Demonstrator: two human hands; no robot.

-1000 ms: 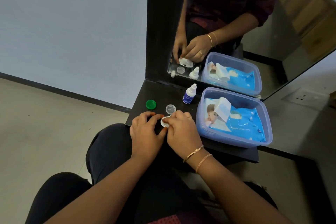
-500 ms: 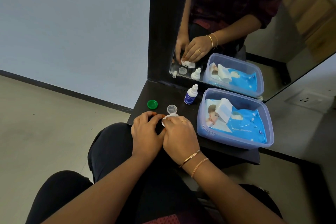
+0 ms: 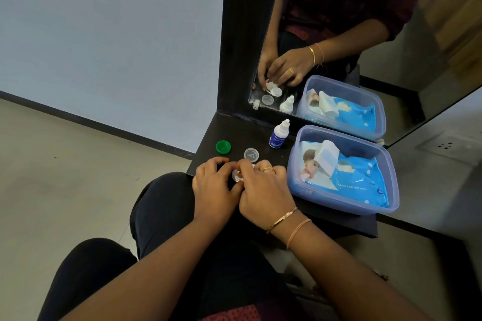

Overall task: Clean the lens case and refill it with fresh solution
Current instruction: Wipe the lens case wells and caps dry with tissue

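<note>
Beside the bottle sits a tub — wipes pack inside.

A white lens case is gripped between the curled fingers of the left hand and the right hand, just left of the blue plastic box. A wet-wipes pack is contained in that box. A solution bottle is stood upright just left of the box, and a clear cap and a green cap are laid farther left.

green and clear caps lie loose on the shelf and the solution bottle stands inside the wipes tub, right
No. The head view shows the solution bottle standing on the black shelf, left of the wipes tub, not inside it. The rest holds.
</note>
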